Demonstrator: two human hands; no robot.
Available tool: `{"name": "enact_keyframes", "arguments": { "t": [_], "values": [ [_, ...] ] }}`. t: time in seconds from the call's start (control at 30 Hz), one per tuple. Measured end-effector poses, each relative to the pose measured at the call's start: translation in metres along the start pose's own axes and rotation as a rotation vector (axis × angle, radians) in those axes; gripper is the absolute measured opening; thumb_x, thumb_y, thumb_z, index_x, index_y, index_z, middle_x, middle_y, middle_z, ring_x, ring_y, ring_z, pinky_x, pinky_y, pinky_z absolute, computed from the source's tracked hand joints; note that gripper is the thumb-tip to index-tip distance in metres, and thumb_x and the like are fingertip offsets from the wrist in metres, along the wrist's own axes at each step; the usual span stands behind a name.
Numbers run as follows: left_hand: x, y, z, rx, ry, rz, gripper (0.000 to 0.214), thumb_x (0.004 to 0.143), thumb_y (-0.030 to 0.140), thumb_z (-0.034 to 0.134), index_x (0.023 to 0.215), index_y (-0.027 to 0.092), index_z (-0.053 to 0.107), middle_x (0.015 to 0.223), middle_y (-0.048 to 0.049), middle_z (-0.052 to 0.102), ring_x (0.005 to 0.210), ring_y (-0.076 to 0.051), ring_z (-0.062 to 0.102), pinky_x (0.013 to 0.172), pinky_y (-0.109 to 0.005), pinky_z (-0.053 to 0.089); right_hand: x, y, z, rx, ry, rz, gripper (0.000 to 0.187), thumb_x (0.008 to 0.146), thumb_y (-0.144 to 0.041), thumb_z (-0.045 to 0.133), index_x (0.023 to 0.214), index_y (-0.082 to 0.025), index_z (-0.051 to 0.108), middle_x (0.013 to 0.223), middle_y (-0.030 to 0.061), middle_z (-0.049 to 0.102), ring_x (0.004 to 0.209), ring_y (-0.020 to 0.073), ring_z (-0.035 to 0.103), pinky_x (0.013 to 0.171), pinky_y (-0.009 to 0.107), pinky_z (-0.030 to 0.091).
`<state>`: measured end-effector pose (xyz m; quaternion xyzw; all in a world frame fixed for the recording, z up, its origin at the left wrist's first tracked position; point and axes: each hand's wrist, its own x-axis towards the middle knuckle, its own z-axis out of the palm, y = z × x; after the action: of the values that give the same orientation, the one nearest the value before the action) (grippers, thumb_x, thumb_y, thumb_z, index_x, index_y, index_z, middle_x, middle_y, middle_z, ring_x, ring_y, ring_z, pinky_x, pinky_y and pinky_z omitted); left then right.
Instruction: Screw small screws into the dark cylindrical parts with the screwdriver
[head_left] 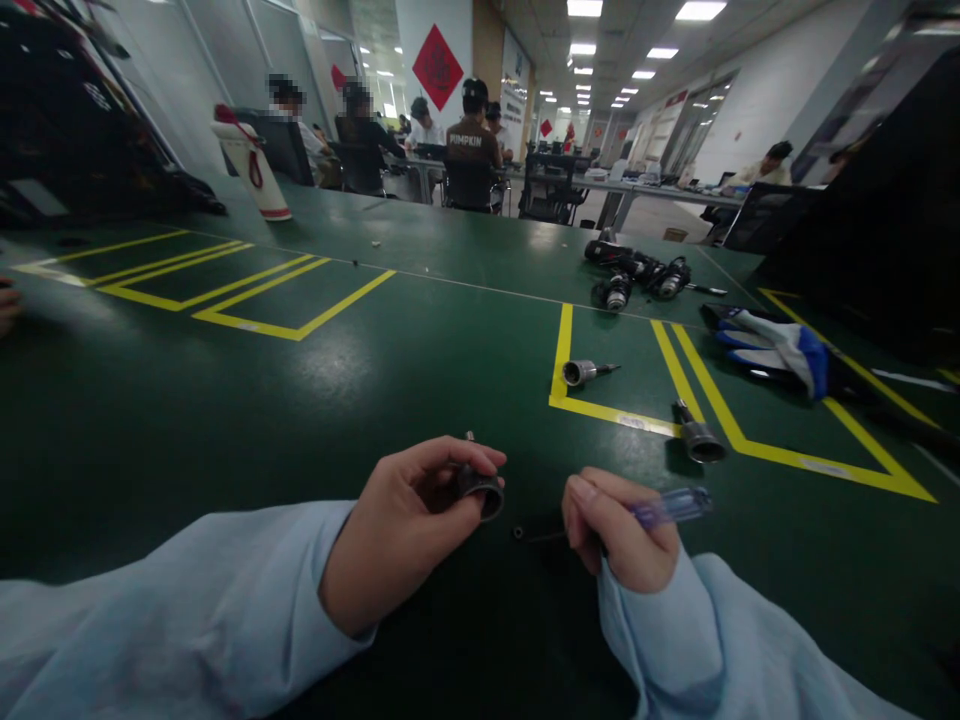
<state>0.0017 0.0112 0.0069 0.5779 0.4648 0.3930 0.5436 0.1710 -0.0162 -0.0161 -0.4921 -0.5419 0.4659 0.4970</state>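
Observation:
My left hand (420, 525) is closed around a dark metal cup-shaped bit (484, 490), its round open mouth facing toward me and to the right. A thin shank tip shows above the fingers. My right hand (622, 530) grips a screwdriver (679, 505) with a clear purple-blue handle. The handle sticks out to the right, and a dark thin shaft points left, toward the bit but apart from it. Whether the small ring-like end at its left belongs to the shaft is hard to tell. Beyond the right hand lie two similar bits, one silver (581, 373) and one larger (701, 440).
Yellow tape outlines (615, 412) mark the green table (360, 390). Farther right are dark power tools (637, 270) and a blue-white glove (787, 345). A white bottle (251, 165) stands at the back left. Another person's hand (9, 305) shows at the left edge; several people sit beyond.

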Motion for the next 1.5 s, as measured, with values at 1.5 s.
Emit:
{"name": "enact_keyframes", "arguments": {
  "t": [1.5],
  "values": [
    [-0.051, 0.012, 0.006, -0.128, -0.001, -0.113, 0.020, 0.061, 0.007, 0.061, 0.079, 0.016, 0.063, 0.099, -0.0068, 0.065, 0.095, -0.021, 0.059, 0.084, -0.032, 0.046, -0.041, -0.027, 0.022, -0.389, -0.192, -0.706, 0.026, 0.082, -0.020, 0.036, 0.061, -0.017, 0.049, 0.052, 0.0022, 0.052, 0.053, 0.0124, 0.046, 0.051, 0.027, 0.036]
  ]
}}
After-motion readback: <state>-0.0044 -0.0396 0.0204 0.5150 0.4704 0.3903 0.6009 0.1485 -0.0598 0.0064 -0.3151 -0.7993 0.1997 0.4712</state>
